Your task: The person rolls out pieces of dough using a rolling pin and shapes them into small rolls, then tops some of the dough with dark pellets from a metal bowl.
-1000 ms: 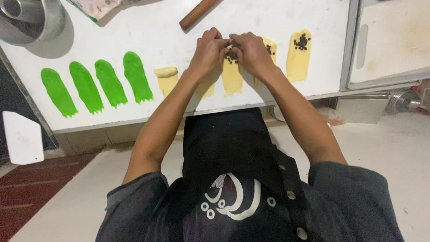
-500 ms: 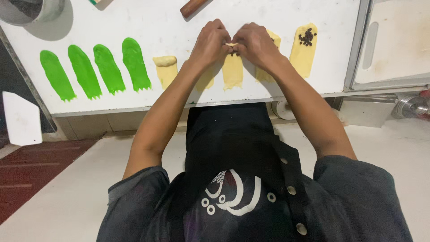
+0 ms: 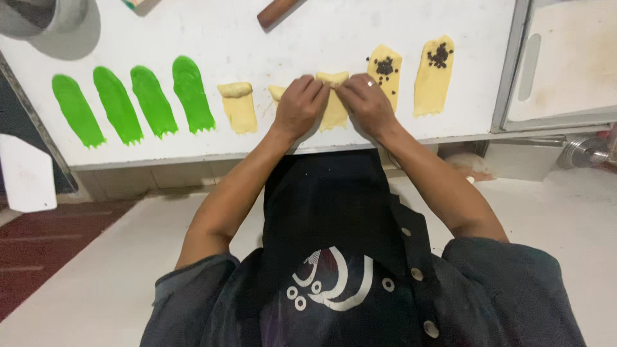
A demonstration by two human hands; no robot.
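The white desk [image 3: 360,38] carries a row of flattened dough pieces along its near edge. Four green dough strips [image 3: 135,99] lie side by side at the left, unchanged in order from the earlier frames. Right of them lies a pale yellow strip with its top rolled [image 3: 236,106], then a partly hidden yellow piece [image 3: 277,93] under the left wrist. Both hands meet over the centre yellow dough strip [image 3: 334,106]: the left hand [image 3: 300,106] and the right hand [image 3: 362,103] are closed in a pinch on its rolled top end, fingertips almost touching. Half a second ago the hands sat higher on the strip; the roll now stands nearer the strip's middle. Two yellow strips topped with dark chips [image 3: 384,74] and [image 3: 434,74] lie just right of the right hand. A wooden rolling pin [image 3: 276,11] and a metal bowl [image 3: 42,16] sit at the far edge. A ring [image 3: 369,83] shows on the right hand.
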